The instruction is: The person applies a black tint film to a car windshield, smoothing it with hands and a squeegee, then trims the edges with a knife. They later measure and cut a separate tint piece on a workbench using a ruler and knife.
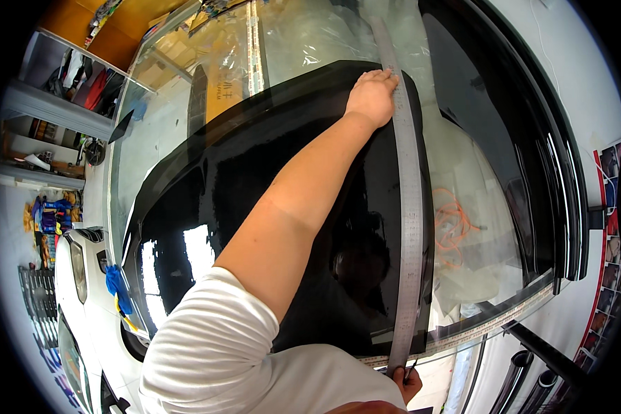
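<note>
A long grey metal straightedge ruler (410, 207) lies along the right side of a glossy black sheet (248, 159), which looks like film and covers much of the glass tabletop. My left arm reaches across the sheet. Near the ruler's far end, my left hand (374, 96) presses on it with fingers together and bent over its edge. At the near end, beside the table's front edge, my right hand (410, 384) is closed around a thin dark tool (412, 367). Its kind is too small to make out, and part of that hand is cut off from sight by my body.
Clear plastic film (310, 41) covers the far glass. Long black rolls (566, 207) hang at the right, with more rolls (510, 376) below. Orange cord (454, 228) shows through the glass. Shelves (62, 110) and a white car (83, 310) stand left. A measuring strip (510, 310) edges the table.
</note>
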